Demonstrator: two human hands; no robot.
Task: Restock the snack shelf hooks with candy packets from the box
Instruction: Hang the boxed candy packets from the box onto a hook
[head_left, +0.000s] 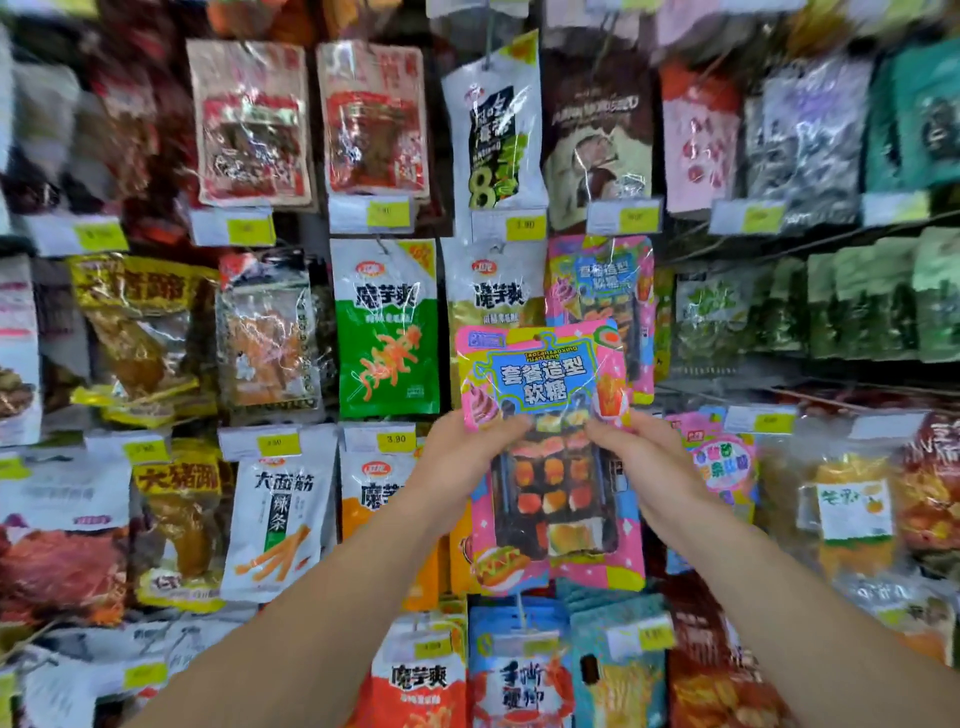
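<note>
- Glossy foil packs fill the left of the shelf wall: a green-and-white konjac snack pack (387, 332) hangs from its hook, with a yellow price tag (396, 440) on the strip below it. Each product hangs in its own column, so a new packet presumably belongs with its own kind.
- Left hand (462, 457) reaches up from below and is clamped on the left edge of the candy packet (550, 447), thumb on the front near the printed ice cream, fingers behind and hidden.
- Between the two hands the packet is held upright and face-out, its top edge uppermost, where a small hang hole seems to sit; that suits threading it onto a hook.
- Right hand (639, 457) pinches the packet's right edge at about the same height, so the hands stand apart with the packet spanning the gap. Gripping both sides likely keeps the limp film flat and steady.
- Just above and right hangs a matching pink candy pack (600, 280), partly overlapped by the held one; by my judgement that hook is the target.
- The supply box is not in view.
</note>
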